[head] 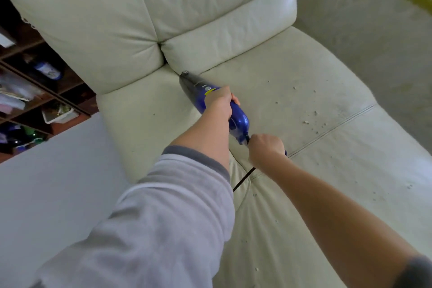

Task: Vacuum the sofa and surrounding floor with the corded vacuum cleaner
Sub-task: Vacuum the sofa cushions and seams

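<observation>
The left hand (218, 100) grips the body of the blue vacuum cleaner (211, 103), fingers curled around it. The right hand (265, 147) is closed around the rear handle, beside the black cord (244, 179). The nozzle touches the sofa (304, 72) seat at the crease under the back cushions. Crumbs (311, 120) lie on the seat to the right.

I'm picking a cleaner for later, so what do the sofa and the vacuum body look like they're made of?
The sofa looks like cream leather or faux leather: smooth, slightly glossy, with soft creases and stitched seams; which one is unclear. The vacuum cleaner body looks like glossy blue hard plastic, with sharp highlights on its rounded shell.
</observation>
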`<state>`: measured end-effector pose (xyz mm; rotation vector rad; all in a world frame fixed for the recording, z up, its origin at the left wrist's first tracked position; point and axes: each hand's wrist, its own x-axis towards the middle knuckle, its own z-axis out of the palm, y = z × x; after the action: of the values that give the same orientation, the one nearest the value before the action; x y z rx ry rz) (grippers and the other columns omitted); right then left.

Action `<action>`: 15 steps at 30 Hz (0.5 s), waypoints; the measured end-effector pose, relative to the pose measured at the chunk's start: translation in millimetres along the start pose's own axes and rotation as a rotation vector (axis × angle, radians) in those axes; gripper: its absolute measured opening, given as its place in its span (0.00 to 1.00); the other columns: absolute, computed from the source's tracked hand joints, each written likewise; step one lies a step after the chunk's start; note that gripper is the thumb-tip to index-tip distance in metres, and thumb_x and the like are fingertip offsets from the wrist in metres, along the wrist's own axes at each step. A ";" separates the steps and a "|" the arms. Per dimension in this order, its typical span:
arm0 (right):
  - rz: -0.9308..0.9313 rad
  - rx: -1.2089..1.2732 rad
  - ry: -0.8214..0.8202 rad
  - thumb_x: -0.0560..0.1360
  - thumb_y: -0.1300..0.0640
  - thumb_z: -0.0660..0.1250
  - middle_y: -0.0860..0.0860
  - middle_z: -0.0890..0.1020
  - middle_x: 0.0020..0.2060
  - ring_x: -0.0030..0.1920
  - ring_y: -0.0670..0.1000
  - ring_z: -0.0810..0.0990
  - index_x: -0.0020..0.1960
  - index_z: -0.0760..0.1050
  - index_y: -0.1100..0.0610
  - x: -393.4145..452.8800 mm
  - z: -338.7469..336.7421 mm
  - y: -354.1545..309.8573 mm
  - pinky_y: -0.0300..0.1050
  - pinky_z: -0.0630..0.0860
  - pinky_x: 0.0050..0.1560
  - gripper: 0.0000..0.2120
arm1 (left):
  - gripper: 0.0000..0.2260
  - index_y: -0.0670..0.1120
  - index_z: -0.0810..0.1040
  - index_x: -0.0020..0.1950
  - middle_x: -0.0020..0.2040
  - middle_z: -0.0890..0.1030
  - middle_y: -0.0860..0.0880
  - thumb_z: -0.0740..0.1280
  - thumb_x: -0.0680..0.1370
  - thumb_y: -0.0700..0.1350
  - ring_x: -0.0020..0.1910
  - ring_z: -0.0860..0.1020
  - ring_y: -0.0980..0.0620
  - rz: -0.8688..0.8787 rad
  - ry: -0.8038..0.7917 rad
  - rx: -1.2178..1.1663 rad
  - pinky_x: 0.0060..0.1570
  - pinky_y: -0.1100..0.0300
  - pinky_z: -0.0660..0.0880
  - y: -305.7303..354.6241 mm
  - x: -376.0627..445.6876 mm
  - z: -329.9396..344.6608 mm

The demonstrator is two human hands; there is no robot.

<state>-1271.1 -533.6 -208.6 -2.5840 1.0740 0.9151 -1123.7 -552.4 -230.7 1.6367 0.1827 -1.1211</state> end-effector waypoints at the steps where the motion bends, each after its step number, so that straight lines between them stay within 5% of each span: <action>1: -0.002 -0.011 0.002 0.77 0.64 0.59 0.48 0.67 0.33 0.43 0.53 0.76 0.59 0.73 0.56 -9.6 1.8 2.4 0.43 0.72 0.41 0.12 | 0.27 0.45 0.68 0.12 0.16 0.70 0.50 0.57 0.73 0.37 0.24 0.70 0.49 -0.008 0.040 0.004 0.33 0.64 0.72 -2.9 -8.3 0.3; 3: -0.009 -0.036 0.019 0.77 0.64 0.59 0.47 0.71 0.36 0.45 0.54 0.80 0.59 0.73 0.56 -26.8 5.7 3.4 0.43 0.74 0.41 0.13 | 0.22 0.43 0.66 0.10 0.16 0.71 0.49 0.55 0.67 0.36 0.25 0.70 0.47 0.007 0.092 0.010 0.40 0.60 0.75 -6.1 -22.6 -0.7; 7: -0.021 -0.093 0.037 0.76 0.65 0.60 0.49 0.79 0.45 0.49 0.52 0.81 0.58 0.74 0.55 -53.7 10.0 -1.0 0.41 0.71 0.40 0.13 | 0.24 0.44 0.62 0.14 0.15 0.63 0.49 0.52 0.71 0.34 0.12 0.61 0.52 0.014 0.098 -0.048 0.23 0.65 0.60 -13.9 -45.7 -8.4; 11: -0.014 -0.126 0.051 0.76 0.65 0.60 0.49 0.76 0.41 0.48 0.52 0.82 0.58 0.75 0.55 -84.1 16.1 3.4 0.41 0.74 0.40 0.13 | 0.17 0.43 0.61 0.24 0.15 0.62 0.49 0.52 0.73 0.34 0.11 0.60 0.53 -0.030 0.060 -0.153 0.20 0.68 0.58 -24.6 -78.0 -9.9; 15: -0.013 -0.124 0.056 0.76 0.65 0.60 0.49 0.80 0.45 0.46 0.52 0.82 0.57 0.75 0.56 -111.4 21.5 7.2 0.41 0.71 0.38 0.13 | 0.18 0.44 0.60 0.23 0.14 0.62 0.50 0.51 0.73 0.34 0.11 0.60 0.53 -0.055 0.062 -0.168 0.19 0.69 0.58 -34.2 -105.8 -9.1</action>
<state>-1346.9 -466.3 -157.1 -2.7290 1.0449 0.9401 -1197.1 -488.3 -176.5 1.5245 0.3548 -1.0678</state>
